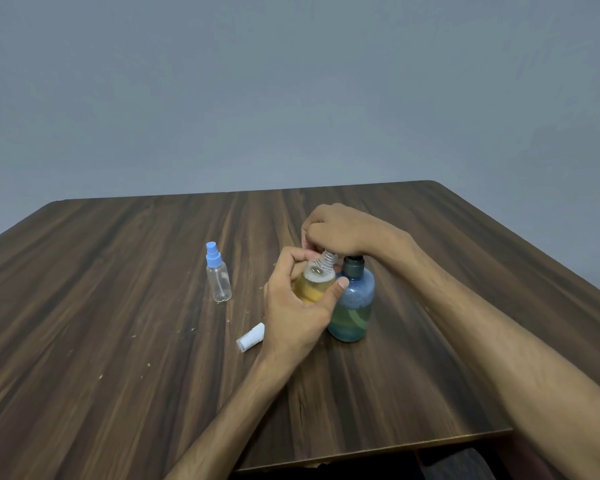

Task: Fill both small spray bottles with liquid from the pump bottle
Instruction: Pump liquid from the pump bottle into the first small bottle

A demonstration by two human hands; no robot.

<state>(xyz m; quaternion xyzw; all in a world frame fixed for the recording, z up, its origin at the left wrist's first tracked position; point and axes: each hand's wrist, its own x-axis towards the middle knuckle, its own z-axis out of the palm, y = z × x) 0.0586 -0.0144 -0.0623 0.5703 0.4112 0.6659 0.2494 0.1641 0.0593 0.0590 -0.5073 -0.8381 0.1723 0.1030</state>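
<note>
Filling looks roughly half done: left hand [293, 306] grips the uncapped, mostly full bottle [314, 284] under the pump bottle [352, 303], right hand [336, 230] clenched over its pump, while the second bottle [218, 275] stands capped and empty on the tabletop [118, 271].

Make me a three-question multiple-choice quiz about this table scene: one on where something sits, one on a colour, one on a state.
1. Where does the capped spray bottle stand?
A. Left of the hands
B. Behind the pump bottle
C. On the floor

2. What colour is its cap?
A. Red
B. Light blue
C. Black

3. The small bottle gripped by the left hand is
A. capped and empty
B. lying flat
C. uncapped, partly filled with yellowish liquid

Answers: 1 A, it stands alone on the table, left of both hands. 2 B, the sprayer is light blue. 3 C, its bare threaded neck shows beside the pump bottle, under the right hand.
</note>
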